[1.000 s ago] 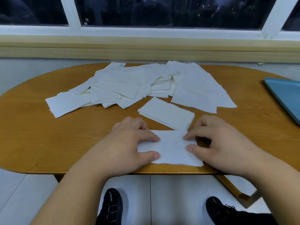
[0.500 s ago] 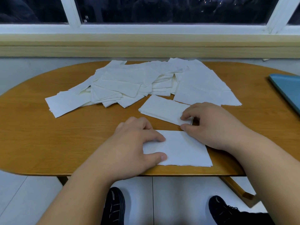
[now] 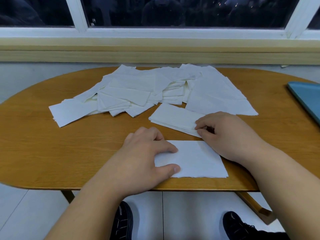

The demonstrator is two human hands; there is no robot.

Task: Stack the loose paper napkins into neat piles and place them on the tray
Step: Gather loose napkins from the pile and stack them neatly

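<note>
While left hand (image 3: 147, 153) presses a napkin (image 3: 199, 160), right hand (image 3: 225, 134) pinches the stack (image 3: 173, 116)

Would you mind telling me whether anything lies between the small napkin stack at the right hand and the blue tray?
Only flat paper: the right edge of the loose napkins lies between the small stack, pinched by the right hand, and the tray. Past it is bare table; nothing tall stands there.

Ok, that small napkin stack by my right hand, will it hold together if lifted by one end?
Likely droops: the stack is thin soft paper. Its edge layers show separately, so sheets may fan or slide. The right hand pinches just one end.
</note>
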